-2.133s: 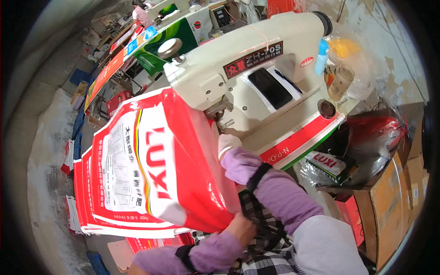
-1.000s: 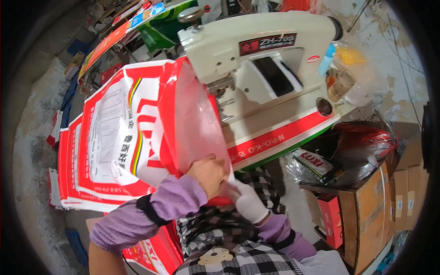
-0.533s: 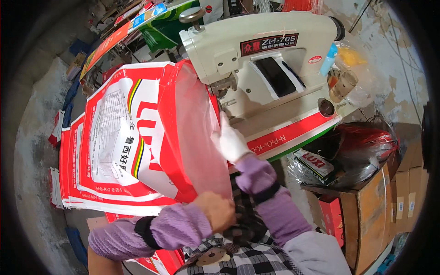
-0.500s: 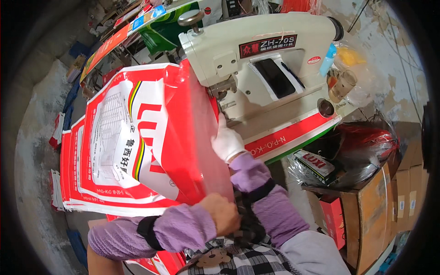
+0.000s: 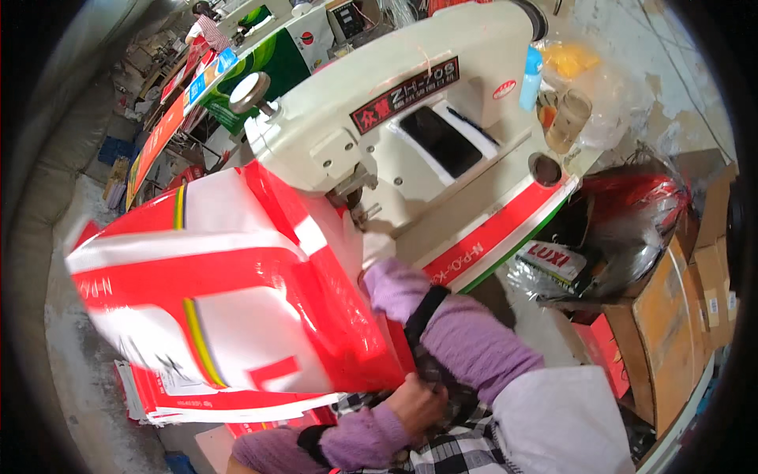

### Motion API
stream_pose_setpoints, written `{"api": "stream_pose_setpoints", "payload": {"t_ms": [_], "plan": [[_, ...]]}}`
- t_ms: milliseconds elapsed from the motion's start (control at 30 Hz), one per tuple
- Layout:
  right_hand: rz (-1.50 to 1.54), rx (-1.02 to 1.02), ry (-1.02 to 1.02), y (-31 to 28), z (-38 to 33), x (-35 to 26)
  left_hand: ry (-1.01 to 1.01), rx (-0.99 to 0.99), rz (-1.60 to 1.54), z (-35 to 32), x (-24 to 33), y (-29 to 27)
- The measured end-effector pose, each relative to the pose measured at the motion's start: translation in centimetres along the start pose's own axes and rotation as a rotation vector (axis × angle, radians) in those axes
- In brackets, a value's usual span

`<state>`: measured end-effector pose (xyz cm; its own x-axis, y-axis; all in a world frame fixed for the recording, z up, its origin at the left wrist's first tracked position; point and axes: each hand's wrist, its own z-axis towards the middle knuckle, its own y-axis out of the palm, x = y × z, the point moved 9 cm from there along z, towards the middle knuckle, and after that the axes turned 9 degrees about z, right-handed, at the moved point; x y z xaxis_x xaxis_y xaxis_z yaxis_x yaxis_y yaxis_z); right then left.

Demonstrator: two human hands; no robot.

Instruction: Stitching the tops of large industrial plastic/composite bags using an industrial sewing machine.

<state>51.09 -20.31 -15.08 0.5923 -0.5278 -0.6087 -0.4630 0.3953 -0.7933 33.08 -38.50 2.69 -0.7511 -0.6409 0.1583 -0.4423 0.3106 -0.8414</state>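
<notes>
Evidently the work is partway: one side of a large glossy red-and-white plastic bag (image 5: 260, 272) sits under the head of a cream-coloured metal sewing machine (image 5: 474, 39), its printed body slumped leftward over a stack of flat red-and-white bags (image 5: 150, 391). The bare left hand (image 5: 418, 403) is closed on the bag's near corner; the white-gloved right hand (image 5: 379, 249) lies along the edge just below the needle area. Sleeve and bag hide the seam and gloved fingertips, so I cannot tell how much is stitched or whether that hand pinches or merely presses. The edge between the two hands seems left to do.

On the machine's bed rests a black rectangular phone (image 5: 440, 141). Beyond are a peeling pale wall (image 5: 632, 87), a brown cardboard box (image 5: 671, 340) and, farther off, another person (image 5: 209, 33).
</notes>
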Motion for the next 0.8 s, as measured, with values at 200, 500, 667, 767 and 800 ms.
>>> {"api": "stream_pose_setpoints", "payload": {"t_ms": [200, 500, 667, 767, 800], "plan": [[0.142, 0.099, 0.191, -8.6, -3.7, -1.9, -0.658, 0.524, 0.218, -23.6, -17.6, -11.5], [0.753, 0.316, -0.330, -13.2, -13.9, -7.5, -1.422, 1.023, 0.700, -71.9, -30.6, -16.2], [0.999, 0.234, 0.020, -7.4, -14.9, -0.7, -1.424, 1.056, 0.509, -62.9, -12.8, -4.1], [1.143, 0.098, 0.134, -6.5, -14.8, 1.5, -1.618, 0.744, 0.324, -56.6, -2.3, 6.9], [1.080, 0.100, 0.099, -4.9, -14.4, 2.1, -1.653, 0.646, 0.248, -54.7, -0.6, 10.0]]}}
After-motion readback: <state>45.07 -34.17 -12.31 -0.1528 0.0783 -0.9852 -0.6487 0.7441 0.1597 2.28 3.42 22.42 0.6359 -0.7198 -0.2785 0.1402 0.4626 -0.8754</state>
